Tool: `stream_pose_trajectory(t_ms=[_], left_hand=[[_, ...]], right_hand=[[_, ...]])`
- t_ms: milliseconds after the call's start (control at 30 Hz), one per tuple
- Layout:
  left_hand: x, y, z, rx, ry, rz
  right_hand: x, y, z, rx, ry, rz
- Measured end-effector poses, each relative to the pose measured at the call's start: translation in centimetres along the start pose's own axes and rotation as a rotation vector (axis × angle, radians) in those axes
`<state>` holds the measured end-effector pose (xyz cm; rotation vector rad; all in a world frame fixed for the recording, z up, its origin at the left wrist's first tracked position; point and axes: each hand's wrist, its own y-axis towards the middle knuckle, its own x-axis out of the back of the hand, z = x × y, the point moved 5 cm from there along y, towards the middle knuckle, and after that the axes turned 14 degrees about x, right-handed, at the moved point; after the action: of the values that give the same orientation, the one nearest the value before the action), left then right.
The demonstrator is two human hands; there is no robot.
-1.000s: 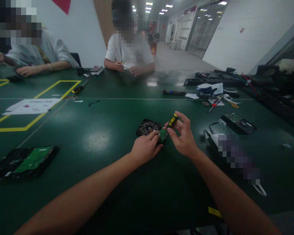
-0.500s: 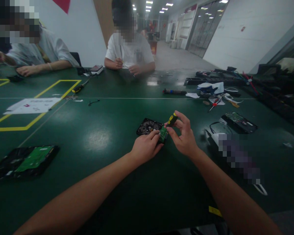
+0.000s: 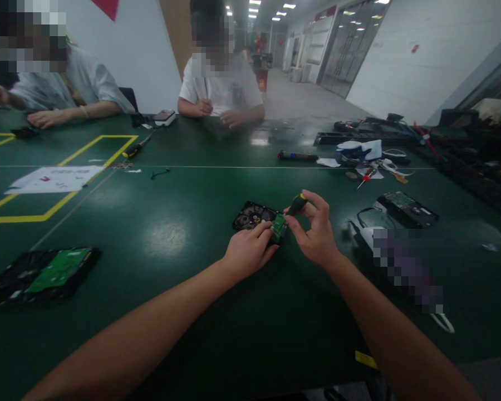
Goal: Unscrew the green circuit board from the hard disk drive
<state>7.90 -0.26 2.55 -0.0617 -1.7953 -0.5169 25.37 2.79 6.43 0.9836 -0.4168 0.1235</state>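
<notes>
While the left hand [image 3: 250,253] steadies the hard drive [image 3: 255,216], the right hand [image 3: 313,228] grips a tilted screwdriver [image 3: 296,205].

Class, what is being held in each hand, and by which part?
The right hand holds the screwdriver by its handle. The left hand grips the hard drive at its near end.

Left hand [image 3: 250,253]: palm down, fingers curled, wrist low | Right hand [image 3: 313,228]: raised, thumb and fingers pinched | Forearms: converged forward from both sides
</notes>
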Motion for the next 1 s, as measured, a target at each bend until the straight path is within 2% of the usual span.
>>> stream_pose_trajectory(t_ms=[367, 533, 733, 1000], left_hand=[[0.07, 0.08, -0.06, -0.002, 0.009, 0.004], [0.1, 0.06, -0.04, 0.007, 0.006, 0.006], [0.01, 0.05, -0.02, -0.002, 0.003, 0.001], [0.03, 0.08, -0.03, 0.002, 0.005, 0.006]], right_hand=[[0.1, 0.12, 0.32, 0.006, -0.06, 0.038], [0.13, 0.3, 0.52, -0.014, -0.01, 0.008], [0.28, 0.26, 0.56, 0.009, -0.097, -0.002], [0.08, 0.12, 0.38, -0.017, -0.028, 0.011]])
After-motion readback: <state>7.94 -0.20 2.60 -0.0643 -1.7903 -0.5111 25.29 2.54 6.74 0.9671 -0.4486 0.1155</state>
